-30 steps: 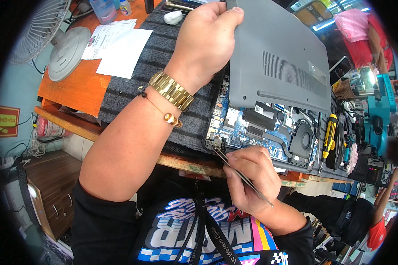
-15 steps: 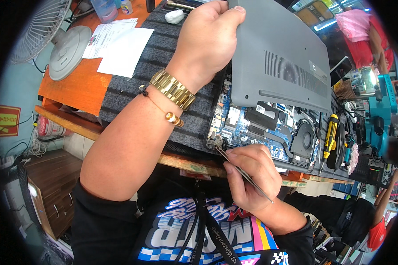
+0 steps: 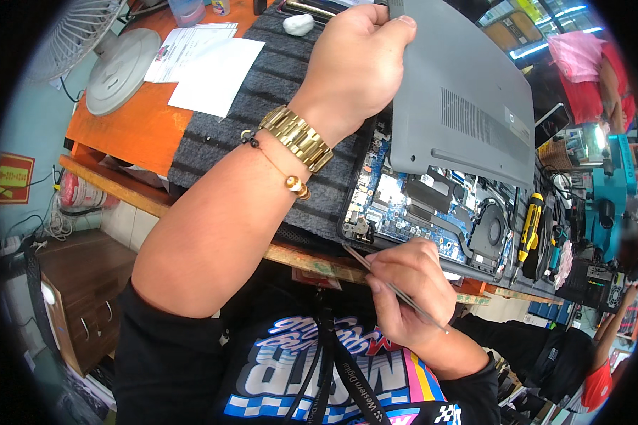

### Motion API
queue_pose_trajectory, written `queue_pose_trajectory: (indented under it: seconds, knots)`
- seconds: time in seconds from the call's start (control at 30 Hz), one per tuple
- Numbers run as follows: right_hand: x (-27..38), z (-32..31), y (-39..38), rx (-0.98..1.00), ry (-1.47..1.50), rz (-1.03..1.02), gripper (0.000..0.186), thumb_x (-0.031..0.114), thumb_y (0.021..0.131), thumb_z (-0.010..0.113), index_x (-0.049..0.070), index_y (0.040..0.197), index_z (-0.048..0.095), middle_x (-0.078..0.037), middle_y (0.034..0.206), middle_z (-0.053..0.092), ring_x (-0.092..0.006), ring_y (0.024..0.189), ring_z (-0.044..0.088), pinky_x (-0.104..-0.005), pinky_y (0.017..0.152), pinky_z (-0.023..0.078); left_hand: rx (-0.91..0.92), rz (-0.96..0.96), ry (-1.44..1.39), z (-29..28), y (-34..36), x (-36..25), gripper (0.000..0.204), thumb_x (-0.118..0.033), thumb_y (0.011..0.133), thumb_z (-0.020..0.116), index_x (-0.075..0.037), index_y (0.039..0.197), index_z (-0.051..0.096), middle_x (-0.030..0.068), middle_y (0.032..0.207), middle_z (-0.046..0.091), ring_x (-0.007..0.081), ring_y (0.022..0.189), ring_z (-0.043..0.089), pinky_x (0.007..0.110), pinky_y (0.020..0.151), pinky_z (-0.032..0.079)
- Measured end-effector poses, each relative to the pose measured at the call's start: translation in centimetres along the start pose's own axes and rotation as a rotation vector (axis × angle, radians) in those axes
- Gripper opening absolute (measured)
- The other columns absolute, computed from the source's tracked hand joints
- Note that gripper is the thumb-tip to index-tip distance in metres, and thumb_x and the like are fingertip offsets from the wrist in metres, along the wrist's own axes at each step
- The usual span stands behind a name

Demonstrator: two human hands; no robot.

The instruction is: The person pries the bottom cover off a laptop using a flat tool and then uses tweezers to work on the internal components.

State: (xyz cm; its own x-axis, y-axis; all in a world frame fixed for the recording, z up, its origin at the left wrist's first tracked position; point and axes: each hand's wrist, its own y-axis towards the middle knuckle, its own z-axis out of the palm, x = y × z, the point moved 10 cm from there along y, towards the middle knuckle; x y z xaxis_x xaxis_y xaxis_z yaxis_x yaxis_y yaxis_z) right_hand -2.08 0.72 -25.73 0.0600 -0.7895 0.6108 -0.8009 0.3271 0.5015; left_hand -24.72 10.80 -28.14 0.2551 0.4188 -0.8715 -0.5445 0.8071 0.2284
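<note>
My left hand grips the far left edge of a grey laptop bottom cover, thumb on its outer face. The cover is lifted and tilted over the opened laptop. Below its near edge show a blue circuit board, a dark heat pipe and a round black fan. In my right hand, fingers pinch slim metal tweezers just in front of the laptop's near edge. The tips point left, beside the near left corner hinge and apart from it. Under the cover, the far part of the laptop is hidden.
The laptop lies on a dark striped mat over an orange table. A yellow screwdriver is at its right. White papers, a crumpled white lump and a fan base are at the left. Another person's arm shows far right.
The tweezers' tips have come away from the laptop's near left corner, toward me. My left hand still holds the cover up. The whole view has shifted slightly.
</note>
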Motion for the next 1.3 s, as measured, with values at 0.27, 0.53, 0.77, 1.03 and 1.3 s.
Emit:
queue_pose_trajectory:
  seconds: [0.27, 0.53, 0.77, 1.03, 1.3]
  knots:
    - [1.0, 0.6, -0.4, 0.05, 0.05, -0.002, 0.029, -0.007, 0.076, 0.083, 0.0, 0.102, 0.073, -0.014, 0.098, 0.074, -0.0278, 0.084, 0.072, -0.038, 0.075, 0.049, 0.01, 0.028, -0.198, 0.3, 0.8, 1.0, 0.019, -0.012, 0.109, 0.058, 0.006, 0.111, 0.066, 0.0071, 0.1, 0.073, 0.0101, 0.088, 0.066, 0.024, 0.08, 0.054]
    - [0.8, 0.6, -0.6, 0.052, 0.09, 0.01, 0.024, -0.007, 0.08, 0.079, 0.0, 0.102, 0.073, -0.015, 0.098, 0.075, -0.0279, 0.083, 0.071, -0.0384, 0.077, 0.05, -0.034, 0.013, 0.003, 0.0, 0.4, 0.0, 0.021, -0.013, 0.109, 0.058, 0.006, 0.111, 0.067, 0.0079, 0.099, 0.074, 0.0109, 0.088, 0.067, 0.025, 0.081, 0.054]
    - [-2.3, -0.3, -2.3, -0.149, 0.389, 0.315, 0.011, -0.006, 0.093, 0.071, -0.005, 0.103, 0.068, -0.02, 0.099, 0.076, -0.0272, 0.088, 0.072, -0.0373, 0.083, 0.056, 0.029, 0.097, -0.019, 0.5, -0.1, -1.2, 0.021, -0.013, 0.109, 0.058, 0.006, 0.11, 0.067, 0.0076, 0.097, 0.074, 0.0114, 0.084, 0.066, 0.027, 0.078, 0.054]
    - [-3.3, -0.1, -2.9, -0.224, 0.673, 0.445, 0.008, -0.004, 0.103, 0.062, -0.004, 0.11, 0.059, -0.026, 0.105, 0.072, -0.0208, 0.088, 0.068, -0.0341, 0.086, 0.057, -0.014, 0.082, -0.011, 0.0, 0.0, -1.0, 0.023, -0.014, 0.109, 0.058, 0.007, 0.11, 0.068, 0.0091, 0.097, 0.075, 0.0126, 0.086, 0.067, 0.027, 0.08, 0.054]
    - [-3.6, 0.0, -2.9, -0.207, 0.715, 0.468, 0.008, -0.005, 0.104, 0.059, -0.003, 0.111, 0.056, -0.027, 0.106, 0.071, -0.0206, 0.09, 0.067, -0.0339, 0.087, 0.057, -0.032, 0.068, 0.024, 0.1, 0.2, -0.8, 0.025, -0.014, 0.109, 0.057, 0.008, 0.111, 0.068, 0.0098, 0.099, 0.075, 0.0134, 0.088, 0.068, 0.028, 0.082, 0.054]
